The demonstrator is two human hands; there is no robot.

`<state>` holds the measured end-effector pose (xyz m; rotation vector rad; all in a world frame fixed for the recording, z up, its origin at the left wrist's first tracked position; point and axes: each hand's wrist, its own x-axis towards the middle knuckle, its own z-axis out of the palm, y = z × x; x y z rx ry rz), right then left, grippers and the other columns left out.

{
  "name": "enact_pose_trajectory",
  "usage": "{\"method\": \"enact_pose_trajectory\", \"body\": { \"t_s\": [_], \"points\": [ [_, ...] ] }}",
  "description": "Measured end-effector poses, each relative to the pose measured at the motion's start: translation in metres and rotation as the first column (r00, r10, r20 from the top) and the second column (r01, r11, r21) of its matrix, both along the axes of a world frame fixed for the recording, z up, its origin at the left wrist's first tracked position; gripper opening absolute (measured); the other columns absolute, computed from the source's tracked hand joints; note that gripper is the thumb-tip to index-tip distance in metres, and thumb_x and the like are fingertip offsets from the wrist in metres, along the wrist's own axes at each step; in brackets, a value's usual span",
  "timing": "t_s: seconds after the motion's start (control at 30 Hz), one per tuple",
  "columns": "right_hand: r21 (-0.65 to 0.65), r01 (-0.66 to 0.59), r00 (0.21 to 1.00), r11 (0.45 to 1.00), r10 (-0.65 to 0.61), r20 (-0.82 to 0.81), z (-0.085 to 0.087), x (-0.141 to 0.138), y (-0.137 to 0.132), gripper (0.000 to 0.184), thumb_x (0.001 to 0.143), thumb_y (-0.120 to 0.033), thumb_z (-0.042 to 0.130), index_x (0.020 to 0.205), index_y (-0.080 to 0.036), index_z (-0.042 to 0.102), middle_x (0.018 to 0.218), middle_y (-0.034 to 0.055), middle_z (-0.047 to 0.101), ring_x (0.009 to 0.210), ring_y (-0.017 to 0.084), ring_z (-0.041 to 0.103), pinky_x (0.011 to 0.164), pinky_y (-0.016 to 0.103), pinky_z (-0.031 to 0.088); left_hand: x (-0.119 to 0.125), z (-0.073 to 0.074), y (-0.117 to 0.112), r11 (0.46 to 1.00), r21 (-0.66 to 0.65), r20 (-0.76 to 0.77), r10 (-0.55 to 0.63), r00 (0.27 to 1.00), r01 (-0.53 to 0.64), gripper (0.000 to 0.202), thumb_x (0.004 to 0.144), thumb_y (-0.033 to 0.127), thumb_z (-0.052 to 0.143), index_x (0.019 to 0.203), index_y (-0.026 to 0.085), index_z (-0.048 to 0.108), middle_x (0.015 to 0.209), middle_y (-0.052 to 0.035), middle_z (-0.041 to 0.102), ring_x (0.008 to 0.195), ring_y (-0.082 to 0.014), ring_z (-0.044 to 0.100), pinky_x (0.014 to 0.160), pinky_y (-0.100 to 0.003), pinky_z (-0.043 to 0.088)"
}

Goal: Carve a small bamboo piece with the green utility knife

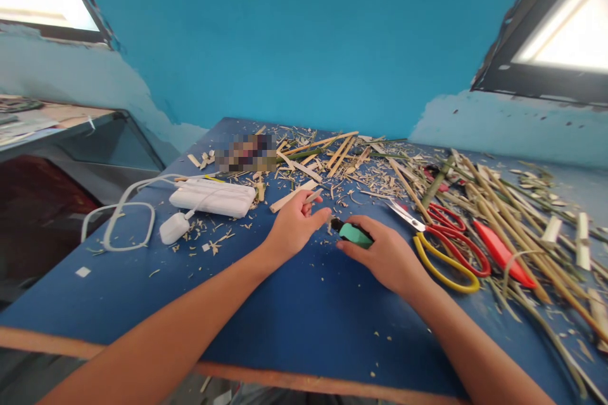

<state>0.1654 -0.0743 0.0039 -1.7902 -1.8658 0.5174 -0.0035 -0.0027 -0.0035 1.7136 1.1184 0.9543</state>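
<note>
Near the middle of the blue table (294,323), my left hand (291,228) is closed on a thin, pale bamboo strip (312,196), its end sticking out past the fingers. My right hand (389,256) grips a cutter knife (356,235) with a green and black handle. The front of the cutter points at my left thumb, with a small gap between them; its blade is hard to make out. Just beyond my left hand lies a wider flat bamboo piece (289,197). To the right of my right hand lie scissors with red handles (458,243) and a yellow handle loop (446,271).
A white power strip (213,196) with a plugged-in white adapter (174,228) and cable (110,228) sits at left. Bamboo shavings (375,180) cover the back. Bamboo sticks (515,228) and a red pointed object (503,254) lie at right. A pixelated patch hides something at back left.
</note>
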Motion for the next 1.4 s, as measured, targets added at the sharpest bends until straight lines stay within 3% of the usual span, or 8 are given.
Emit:
{"method": "enact_pose_trajectory", "body": {
  "t_s": [0.23, 0.3, 0.47, 0.6, 0.83, 1.07, 1.27, 1.4],
  "points": [
    [0.022, 0.093, 0.995, 0.995, -0.092, -0.041, 0.0035, 0.0009, 0.0009, 0.033, 0.075, -0.048, 0.053, 0.100, -0.027, 0.058, 0.096, 0.0029, 0.065, 0.085, 0.023, 0.059, 0.073, 0.035, 0.042, -0.0013, -0.0037, 0.0046, 0.996, -0.090, 0.067, 0.018, 0.998, -0.011, 0.027, 0.084, 0.033, 0.038, 0.100, 0.017, 0.053, 0.059, 0.0040, 0.043, 0.051, -0.0092, 0.047, 0.052, -0.022, 0.037],
    [0.041, 0.106, 0.992, 0.994, -0.102, -0.071, 0.0046, 0.0008, 0.0003, 0.033, 0.075, -0.048, 0.052, 0.099, -0.026, 0.059, 0.095, 0.0035, 0.066, 0.083, 0.023, 0.059, 0.072, 0.035, 0.042, -0.0008, -0.0039, 0.0045, 0.995, -0.096, 0.065, -0.014, 0.998, 0.020, 0.029, 0.085, 0.033, 0.035, 0.100, 0.017, 0.054, 0.061, 0.0034, 0.045, 0.052, -0.0097, 0.048, 0.053, -0.022, 0.039],
    [0.064, 0.070, 0.991, 0.995, -0.062, -0.122, 0.0063, -0.0015, -0.0016, 0.034, 0.074, -0.047, 0.053, 0.099, -0.025, 0.060, 0.096, 0.0047, 0.066, 0.085, 0.023, 0.059, 0.074, 0.034, 0.043, -0.0002, -0.0023, 0.0022, 0.986, -0.068, 0.040, -0.151, 0.988, 0.153, 0.029, 0.084, 0.040, 0.040, 0.078, 0.015, 0.053, 0.074, -0.0004, 0.055, 0.056, -0.0088, 0.048, 0.057, -0.022, 0.041],
    [0.064, 0.055, 0.991, 0.996, -0.046, -0.127, 0.0063, -0.0028, -0.0019, 0.034, 0.075, -0.047, 0.053, 0.099, -0.025, 0.060, 0.098, 0.0046, 0.065, 0.087, 0.023, 0.059, 0.076, 0.035, 0.043, -0.0008, -0.0057, 0.0003, 0.975, -0.056, 0.006, -0.215, 0.977, 0.215, 0.033, 0.085, 0.045, 0.038, 0.082, 0.016, 0.054, 0.068, 0.0011, 0.053, 0.055, -0.0093, 0.048, 0.053, -0.021, 0.039],
    [0.059, 0.027, 0.993, 0.998, -0.020, -0.118, 0.0054, -0.0029, -0.0019, 0.034, 0.075, -0.046, 0.053, 0.101, -0.025, 0.060, 0.096, 0.0049, 0.065, 0.085, 0.023, 0.059, 0.076, 0.035, 0.043, -0.0012, -0.0056, -0.0027, 0.980, 0.061, -0.138, -0.182, 0.974, 0.191, 0.038, 0.086, 0.046, 0.035, 0.085, 0.016, 0.058, 0.058, 0.0020, 0.051, 0.055, -0.0103, 0.045, 0.052, -0.020, 0.035],
    [0.059, 0.024, 0.993, 0.998, -0.017, -0.116, 0.0053, -0.0036, -0.0025, 0.034, 0.075, -0.046, 0.053, 0.101, -0.025, 0.061, 0.098, 0.0040, 0.066, 0.086, 0.022, 0.059, 0.076, 0.034, 0.044, -0.0010, -0.0046, -0.0036, 0.972, 0.111, -0.170, -0.188, 0.967, 0.209, 0.031, 0.087, 0.036, 0.036, 0.087, 0.017, 0.059, 0.067, 0.0002, 0.056, 0.061, -0.0119, 0.049, 0.059, -0.021, 0.038],
    [0.060, 0.034, 0.993, 0.998, -0.027, -0.116, 0.0021, -0.0031, -0.0017, 0.039, 0.075, -0.049, 0.053, 0.105, -0.025, 0.062, 0.103, 0.0058, 0.065, 0.092, 0.025, 0.059, 0.080, 0.038, 0.044, -0.0014, -0.0052, -0.0029, 0.957, 0.204, -0.266, -0.147, 0.953, 0.205, 0.027, 0.087, 0.030, 0.035, 0.082, 0.017, 0.059, 0.076, -0.0039, 0.058, 0.076, -0.0167, 0.052, 0.073, -0.027, 0.040],
    [0.049, 0.027, 0.993, 0.998, -0.021, -0.115, 0.0008, -0.0028, -0.0017, 0.041, 0.076, -0.051, 0.051, 0.106, -0.026, 0.062, 0.106, 0.0064, 0.065, 0.095, 0.026, 0.059, 0.080, 0.038, 0.045, -0.0027, -0.0041, -0.0032, 0.941, 0.248, -0.316, -0.144, 0.938, 0.228, 0.025, 0.087, 0.027, 0.035, 0.082, 0.017, 0.057, 0.080, -0.0050, 0.060, 0.076, -0.0168, 0.052, 0.070, -0.027, 0.039]
  ]
}}
